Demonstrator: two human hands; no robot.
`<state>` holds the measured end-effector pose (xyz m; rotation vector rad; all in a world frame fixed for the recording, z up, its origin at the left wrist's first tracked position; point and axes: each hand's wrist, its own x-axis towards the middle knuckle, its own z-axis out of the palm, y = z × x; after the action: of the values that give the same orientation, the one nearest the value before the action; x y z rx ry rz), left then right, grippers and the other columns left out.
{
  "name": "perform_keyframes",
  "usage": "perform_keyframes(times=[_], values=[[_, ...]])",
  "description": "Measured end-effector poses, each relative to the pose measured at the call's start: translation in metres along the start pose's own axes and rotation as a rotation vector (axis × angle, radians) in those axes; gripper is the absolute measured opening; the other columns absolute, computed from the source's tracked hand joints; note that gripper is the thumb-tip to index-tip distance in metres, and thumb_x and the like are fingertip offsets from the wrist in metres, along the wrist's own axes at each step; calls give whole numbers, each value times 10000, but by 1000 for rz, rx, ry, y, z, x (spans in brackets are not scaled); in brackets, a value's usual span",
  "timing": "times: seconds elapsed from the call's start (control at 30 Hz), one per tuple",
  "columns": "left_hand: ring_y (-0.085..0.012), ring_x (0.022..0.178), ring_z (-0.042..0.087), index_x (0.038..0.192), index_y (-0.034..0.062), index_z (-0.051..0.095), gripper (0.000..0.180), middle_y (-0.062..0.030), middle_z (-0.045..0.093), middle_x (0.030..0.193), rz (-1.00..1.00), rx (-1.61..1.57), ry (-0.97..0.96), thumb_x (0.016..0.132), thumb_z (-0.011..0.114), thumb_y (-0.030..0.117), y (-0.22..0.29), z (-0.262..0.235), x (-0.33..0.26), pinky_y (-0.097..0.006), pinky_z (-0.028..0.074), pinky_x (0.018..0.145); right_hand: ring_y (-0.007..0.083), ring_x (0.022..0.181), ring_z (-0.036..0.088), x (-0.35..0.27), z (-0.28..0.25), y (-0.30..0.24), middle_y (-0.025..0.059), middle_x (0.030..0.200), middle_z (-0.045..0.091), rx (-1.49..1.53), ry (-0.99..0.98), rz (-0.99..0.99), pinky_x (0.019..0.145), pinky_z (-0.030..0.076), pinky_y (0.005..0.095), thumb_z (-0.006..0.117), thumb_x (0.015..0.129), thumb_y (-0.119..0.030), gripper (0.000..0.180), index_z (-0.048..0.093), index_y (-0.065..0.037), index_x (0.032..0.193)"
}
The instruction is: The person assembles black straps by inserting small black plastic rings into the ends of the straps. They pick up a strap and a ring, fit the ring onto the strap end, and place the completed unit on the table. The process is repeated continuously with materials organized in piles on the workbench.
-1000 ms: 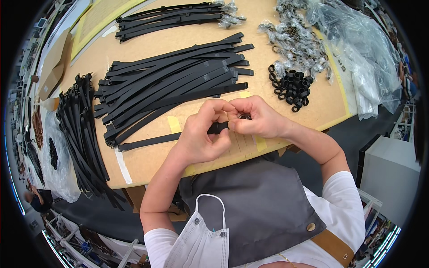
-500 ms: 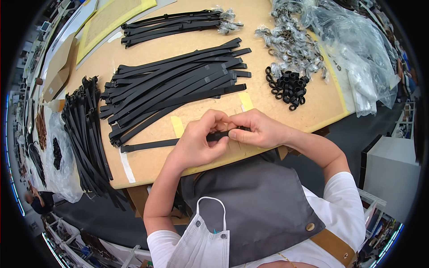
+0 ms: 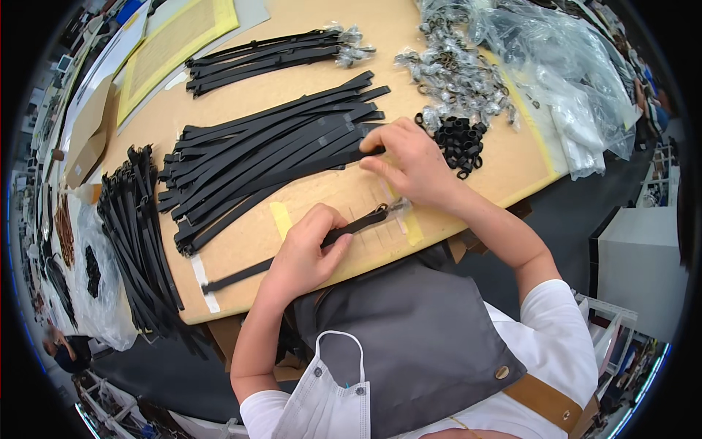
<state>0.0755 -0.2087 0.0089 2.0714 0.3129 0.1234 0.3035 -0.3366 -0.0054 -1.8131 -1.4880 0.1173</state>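
My left hand [image 3: 307, 252] is closed around a black strap [image 3: 245, 276] that slants across the near part of the table. At the strap's right end is a brass-coloured ring [image 3: 382, 210], with a clear plastic-wrapped piece [image 3: 399, 205] beyond it. My right hand [image 3: 413, 161] reaches over the right end of the pile of black straps [image 3: 278, 143]. Its thumb and fingers are apart, on either side of the end of the nearest strap. I see no firm pinch there.
Small black loops [image 3: 462, 143] lie right of my right hand, below plastic-wrapped metal hardware [image 3: 461, 73]. Clear plastic bags [image 3: 570, 95] spread at the far right. Straps with wrapped ends [image 3: 270, 58] lie at the back; another strap bundle [image 3: 131, 227] hangs over the left edge.
My right hand has left the held strap and moved up to the pile's right end. The held strap's ring and wrapped end now show. My left hand keeps its hold.
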Motion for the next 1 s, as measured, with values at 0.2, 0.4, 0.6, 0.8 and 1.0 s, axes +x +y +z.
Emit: perform_keyframes(times=[0.2,0.4,0.6,0.8,1.0], values=[[-334,1072,638,1093,4,650,253,-138,674,1129,312,371,293,871,763,47,4,8,23,-418,507,878,191,842,623,-8,-2,-4,78,902,667,189,-146,164,768,509,322,738,935,-119,168,652,-20,1040],[-326,921,686,1123,38,656,242,-123,710,1007,353,368,87,899,742,75,-4,-7,48,-432,527,810,75,777,631,-8,-34,-20,45,827,700,329,-259,407,701,506,253,736,961,-155,132,709,-28,987],[-333,775,702,1103,47,643,192,-125,729,994,294,622,206,928,714,77,20,-19,59,-396,547,649,234,740,651,1,-57,37,55,851,710,-426,-39,286,720,536,389,822,837,-273,253,697,-79,940],[-216,768,713,1082,9,641,209,-89,730,947,182,327,-6,915,752,69,63,-44,53,-311,563,730,220,866,702,12,-53,39,43,928,735,-306,-213,328,773,565,353,756,903,-216,196,680,-65,1002],[-82,815,646,1074,-14,684,227,-41,702,880,163,-150,137,886,801,39,15,-36,64,-244,529,758,111,835,723,19,-42,21,87,1008,751,1127,-139,583,761,595,242,684,998,-160,208,681,-10,1143]])
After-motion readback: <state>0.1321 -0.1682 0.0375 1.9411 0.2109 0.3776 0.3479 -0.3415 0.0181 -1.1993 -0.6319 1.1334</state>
